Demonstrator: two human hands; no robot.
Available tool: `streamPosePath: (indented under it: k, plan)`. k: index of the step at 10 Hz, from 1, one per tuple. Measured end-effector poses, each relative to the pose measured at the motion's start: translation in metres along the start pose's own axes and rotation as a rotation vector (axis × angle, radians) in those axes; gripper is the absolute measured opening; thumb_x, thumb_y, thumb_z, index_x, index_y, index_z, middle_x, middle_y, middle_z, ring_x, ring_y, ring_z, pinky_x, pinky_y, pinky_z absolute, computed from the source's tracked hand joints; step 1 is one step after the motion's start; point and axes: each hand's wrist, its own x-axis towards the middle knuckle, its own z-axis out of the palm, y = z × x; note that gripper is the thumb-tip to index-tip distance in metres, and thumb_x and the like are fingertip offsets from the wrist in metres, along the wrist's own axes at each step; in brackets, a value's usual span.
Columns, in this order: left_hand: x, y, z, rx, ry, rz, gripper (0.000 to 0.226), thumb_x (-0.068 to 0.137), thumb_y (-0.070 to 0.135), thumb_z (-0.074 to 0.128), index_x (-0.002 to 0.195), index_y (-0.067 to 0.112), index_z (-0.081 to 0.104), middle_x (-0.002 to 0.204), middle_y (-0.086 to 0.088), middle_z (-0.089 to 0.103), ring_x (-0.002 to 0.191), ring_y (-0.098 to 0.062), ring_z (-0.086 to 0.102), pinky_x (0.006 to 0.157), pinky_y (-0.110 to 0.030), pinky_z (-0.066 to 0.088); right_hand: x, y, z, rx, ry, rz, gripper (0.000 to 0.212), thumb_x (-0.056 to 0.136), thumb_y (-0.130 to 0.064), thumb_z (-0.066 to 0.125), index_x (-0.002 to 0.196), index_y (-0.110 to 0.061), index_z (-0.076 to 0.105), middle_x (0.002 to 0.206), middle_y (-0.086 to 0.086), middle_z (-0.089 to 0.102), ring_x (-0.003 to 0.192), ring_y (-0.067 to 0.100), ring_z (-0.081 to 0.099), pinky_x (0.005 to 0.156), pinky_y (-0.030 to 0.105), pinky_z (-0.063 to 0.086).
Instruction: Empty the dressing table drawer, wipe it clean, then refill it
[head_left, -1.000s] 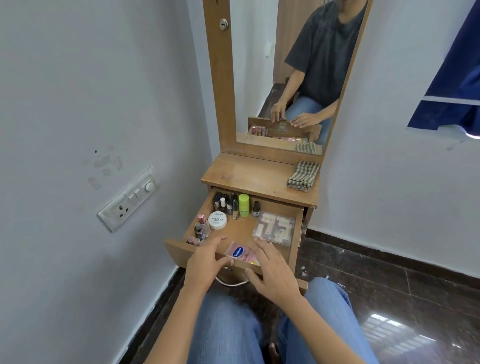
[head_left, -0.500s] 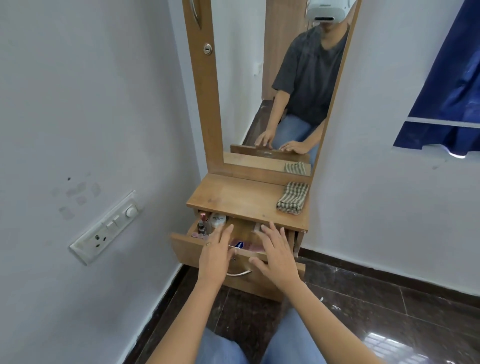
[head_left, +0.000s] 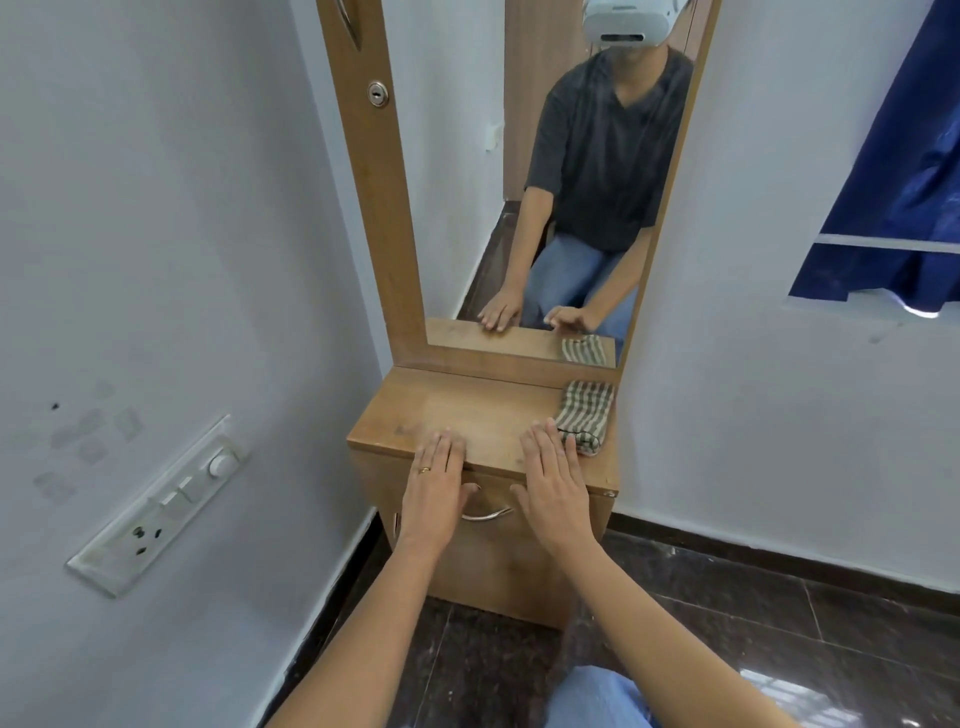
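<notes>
I observe the drawer (head_left: 491, 493) of the dressing table (head_left: 467, 405) fully pushed in, its front sitting flush beneath the tabletop edge; its contents are hidden from me. Left hand (head_left: 434, 486): flat, fingers straight and held close together, fingertips lying over the front edge of the tabletop, palm against the drawer front, thumb pointing inward toward the curved metal handle (head_left: 485, 515). It holds nothing. A ring (head_left: 424, 470) shows on one finger. Right hand (head_left: 553, 480): likewise flat, fingers extended and slightly spread, fingertips on the tabletop edge, palm over the drawer front to the right of the handle, thumb angled toward it. It grips nothing. Its outer finger reaches the near end of the folded striped cloth (head_left: 584, 413), which lies at the right rear of the tabletop; I cannot tell whether they touch. The mirror (head_left: 519, 156) above reflects both hands flat. A switch panel (head_left: 166, 504) is on the left wall.
</notes>
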Motion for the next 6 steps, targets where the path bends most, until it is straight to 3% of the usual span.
streamPosePath:
  k: [2, 3, 4, 5, 6]
  plan:
    - [0.006, -0.002, 0.008, -0.051, 0.002, -0.008, 0.076, 0.054, 0.035, 0.090, 0.119, 0.006, 0.062, 0.121, -0.013, 0.064, 0.116, -0.027, 0.060, 0.098, -0.045, 0.045, 0.013, 0.003, 0.009, -0.037, 0.040, -0.025, 0.067, 0.071, 0.001, 0.073, 0.133, -0.005, 0.047, 0.139, 0.013, 0.051, 0.138, 0.028, 0.038, 0.119, 0.040, 0.009]
    - [0.007, -0.004, 0.009, -0.073, 0.005, -0.014, 0.073, 0.061, 0.035, 0.086, 0.123, 0.006, 0.059, 0.125, -0.013, 0.062, 0.121, -0.027, 0.057, 0.102, -0.044, 0.041, 0.013, 0.004, 0.009, -0.024, 0.047, -0.045, 0.063, 0.072, 0.001, 0.072, 0.131, -0.005, 0.052, 0.137, 0.012, 0.053, 0.136, 0.027, 0.041, 0.119, 0.039, 0.010]
    - [0.003, -0.005, 0.003, -0.108, 0.002, -0.019, 0.067, 0.081, 0.036, 0.071, 0.135, 0.005, 0.047, 0.140, -0.014, 0.049, 0.134, -0.028, 0.042, 0.113, -0.040, 0.024, 0.015, 0.003, 0.002, 0.047, 0.001, -0.010, 0.065, 0.069, -0.004, 0.074, 0.130, -0.005, 0.050, 0.136, 0.012, 0.053, 0.136, 0.027, 0.040, 0.118, 0.036, 0.008]
    - [0.000, -0.008, -0.002, -0.157, 0.060, -0.016, 0.060, 0.093, 0.035, 0.055, 0.142, 0.005, 0.037, 0.148, -0.014, 0.038, 0.141, -0.026, 0.029, 0.117, -0.037, 0.012, 0.013, 0.009, 0.002, 0.108, -0.002, -0.047, 0.074, 0.073, -0.020, 0.069, 0.139, -0.005, 0.040, 0.148, 0.012, 0.040, 0.144, 0.024, 0.023, 0.121, 0.036, 0.002]
    - [0.002, -0.007, -0.015, -0.180, 0.133, -0.039, 0.053, 0.095, 0.027, 0.053, 0.139, 0.001, 0.040, 0.144, -0.016, 0.043, 0.138, -0.028, 0.034, 0.115, -0.039, 0.017, 0.014, 0.010, -0.007, 0.208, -0.001, -0.012, 0.075, 0.082, -0.033, 0.058, 0.146, -0.007, 0.029, 0.157, 0.009, 0.023, 0.147, 0.017, 0.003, 0.120, 0.036, -0.004]
